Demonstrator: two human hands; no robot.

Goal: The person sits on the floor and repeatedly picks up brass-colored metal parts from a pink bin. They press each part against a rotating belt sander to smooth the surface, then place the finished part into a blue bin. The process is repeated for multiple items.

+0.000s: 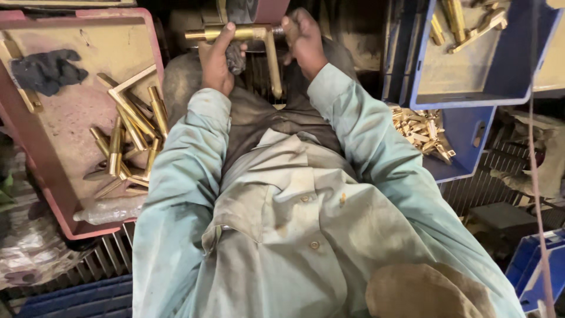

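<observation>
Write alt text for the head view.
Both hands, left and right, grip a brass L-shaped handle against a machine. A red tray of brass parts sits left, blue bins right.

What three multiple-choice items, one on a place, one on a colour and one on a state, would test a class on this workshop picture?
1. Where does the red tray with loose brass pieces lie?
A. on the person's left
B. on the person's right
C. on the person's lap

2. What colour is the crate that holds the heap of small brass parts?
A. green
B. blue
C. white

3. How is the L-shaped brass handle held?
A. it lies loose in a tray
B. one hand alone grips it
C. both hands grip it

Answers: 1 A, the tray sits beside the left sleeve. 2 B, the crate's walls are blue. 3 C, the left hand closes on one end of the bar and the right hand on the other.
</observation>
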